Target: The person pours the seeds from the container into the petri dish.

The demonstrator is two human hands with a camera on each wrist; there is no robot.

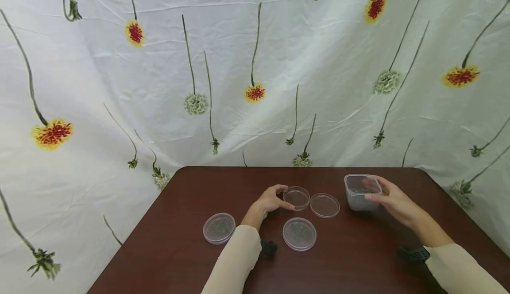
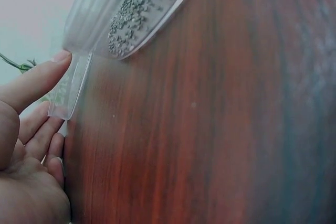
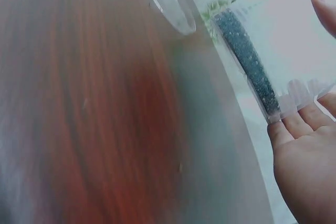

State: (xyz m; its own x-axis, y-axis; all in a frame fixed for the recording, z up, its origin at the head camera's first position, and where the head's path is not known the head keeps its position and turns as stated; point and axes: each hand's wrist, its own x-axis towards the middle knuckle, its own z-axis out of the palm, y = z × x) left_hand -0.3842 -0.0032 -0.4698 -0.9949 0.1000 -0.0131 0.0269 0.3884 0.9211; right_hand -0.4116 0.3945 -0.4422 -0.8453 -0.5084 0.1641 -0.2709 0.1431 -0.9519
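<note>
My left hand (image 1: 271, 200) holds a clear petri dish (image 1: 296, 198) by its left side, thumb in front and fingers behind. In the left wrist view the thumb (image 2: 44, 80) meets the wall of that dish (image 2: 73, 90). The round clear lid (image 1: 325, 205) lies flat just right of the dish. My right hand (image 1: 394, 199) grips a square clear plastic container (image 1: 362, 199) by its right side, thumb in front. Dark granules (image 3: 247, 59) fill the bottom of this container in the right wrist view.
Two covered petri dishes with granules inside stand nearer me: one dish (image 1: 299, 234) in front of the held dish, another dish (image 1: 219, 228) left of my forearm. The dark wooden table (image 1: 167, 258) ends at a white flower-print cloth (image 1: 223, 125).
</note>
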